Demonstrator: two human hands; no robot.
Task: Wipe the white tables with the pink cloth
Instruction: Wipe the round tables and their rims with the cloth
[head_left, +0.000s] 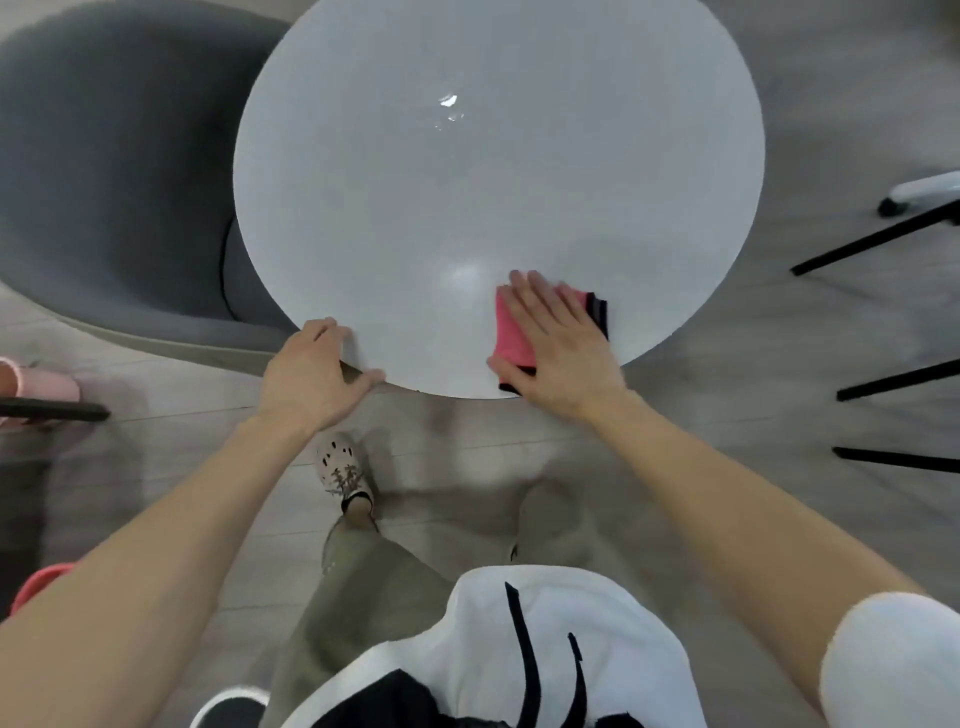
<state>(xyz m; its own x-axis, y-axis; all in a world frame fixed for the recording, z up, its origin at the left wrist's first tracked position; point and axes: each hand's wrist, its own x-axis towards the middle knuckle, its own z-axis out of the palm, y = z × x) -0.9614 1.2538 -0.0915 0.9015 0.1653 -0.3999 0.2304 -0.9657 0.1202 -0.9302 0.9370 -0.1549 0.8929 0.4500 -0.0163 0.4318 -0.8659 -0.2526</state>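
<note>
Pink cloth (511, 332) under flat right hand (558, 356) on white table (467, 182); left hand (311, 376) grips rim.

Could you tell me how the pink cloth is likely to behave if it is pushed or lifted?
The pink cloth lies folded flat under the right hand, so it is probably soft and floppy and would droop if lifted. The white table looks glossy, so the cloth should slide easily when pushed, though it may bunch if not pressed down.
</note>
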